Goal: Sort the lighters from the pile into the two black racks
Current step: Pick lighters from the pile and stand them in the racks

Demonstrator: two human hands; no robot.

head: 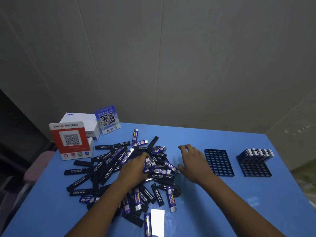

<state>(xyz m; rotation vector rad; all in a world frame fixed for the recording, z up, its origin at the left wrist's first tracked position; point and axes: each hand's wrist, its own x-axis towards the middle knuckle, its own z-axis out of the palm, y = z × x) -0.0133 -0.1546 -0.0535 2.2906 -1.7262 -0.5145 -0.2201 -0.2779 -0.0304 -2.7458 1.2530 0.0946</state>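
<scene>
A pile of black and purple lighters (106, 166) sprawls across the left and middle of the blue table (213, 211). My left hand (135, 170) lies on top of the pile with fingers curled around a few lighters (148, 164) near its middle. My right hand (193, 161) hovers with spread fingers just right of the pile, holding nothing. An empty black rack (218, 162) lies flat right of that hand. Further right, a second black rack (253, 166) holds several upright lighters (258, 153) in its far rows.
A red QR-code stand (71, 140), a white box (80, 120) and a blue QR-code stand (107, 119) stand at the table's back left. A grey wall rises behind. A bright light reflection (158, 221) shows on the table's near edge.
</scene>
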